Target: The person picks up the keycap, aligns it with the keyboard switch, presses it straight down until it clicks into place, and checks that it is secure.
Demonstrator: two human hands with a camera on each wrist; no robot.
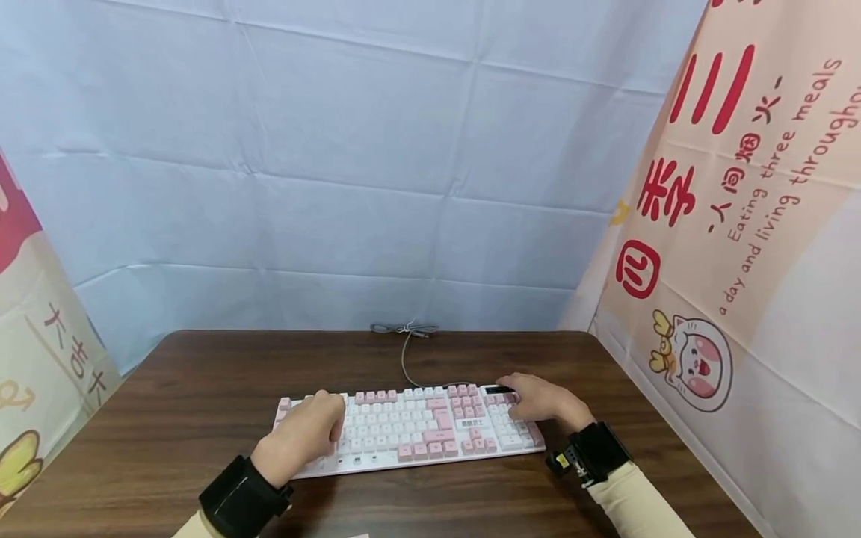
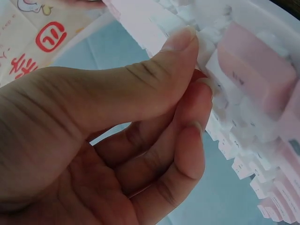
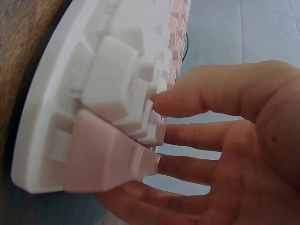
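A white and pink keyboard (image 1: 386,430) lies on the brown wooden table. Over its left end is my left hand (image 1: 306,430), with fingers curled in and thumb against the index fingertip. Nothing shows between them in the left wrist view, where a pink key (image 2: 255,70) stands close by. My right hand (image 1: 543,397) rests at the keyboard's right end, over the number keys. The right wrist view has its fingers stretched out and its thumb touching the keys, beside a pink corner key (image 3: 101,154); some fingertips are hidden behind the keys.
A bundled grey cable (image 1: 406,329) lies at the table's back edge and runs to the keyboard. A pale blue cloth (image 1: 336,164) hangs behind the table (image 1: 222,362), with printed cloths at both sides. Black straps with devices (image 1: 595,452) circle both wrists.
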